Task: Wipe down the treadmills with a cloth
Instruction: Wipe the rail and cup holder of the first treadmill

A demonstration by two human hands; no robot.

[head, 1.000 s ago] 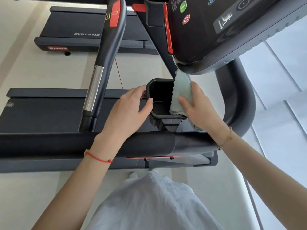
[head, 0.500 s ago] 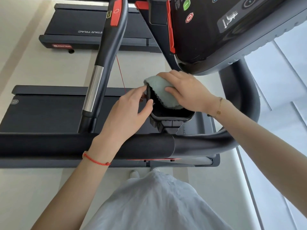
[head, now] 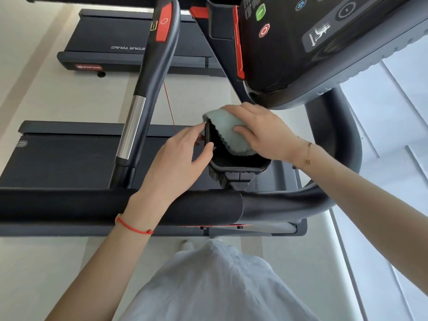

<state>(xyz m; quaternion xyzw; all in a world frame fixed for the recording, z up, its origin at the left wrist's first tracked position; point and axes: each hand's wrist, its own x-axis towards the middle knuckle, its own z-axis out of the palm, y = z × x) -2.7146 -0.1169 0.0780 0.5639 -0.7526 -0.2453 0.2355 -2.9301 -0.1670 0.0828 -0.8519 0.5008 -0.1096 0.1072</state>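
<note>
Cloth: the pale green cloth [head: 228,133] is draped over the far edge of the black cup holder [head: 238,165]; its scalloped near edge hangs down inside the holder's dark well; its far-left corner pokes out past the rim.

Right hand: the right hand [head: 261,133] comes in from the right and sits on top of the cloth; thumb curled onto the near side of the fabric, fingers wrapped over the far side, so the cloth is gripped and pressed against the holder's rim; a thin gold bracelet [head: 308,154] at the wrist.

Left hand: the left hand [head: 178,163] is at the holder's left wall; thumb hooked on the rim, fingers curled round the outside, steadying it; fingertips just beside the cloth's left corner; whether they touch it, cannot tell; a red string bracelet [head: 132,225] on the wrist.

Cup holder: fixed on a bracket just beyond the padded black handrail [head: 69,205] that runs left to right across the near part of the scene; right below the console.

Console: the dark treadmill console [head: 312,49] fills the far right; a green button [head: 261,12] and a red button [head: 264,31] on its face.

Side handle: a black handle [head: 150,77] with a silver section and a red panel slants from the handrail towards the far side, left of the hands.

Treadmills: the belt of this treadmill [head: 58,161] lies on the left beneath the handle; a second treadmill [head: 139,47] sits farther off, well apart across pale floor.

Person: a white garment [head: 213,286] at the near edge.
</note>
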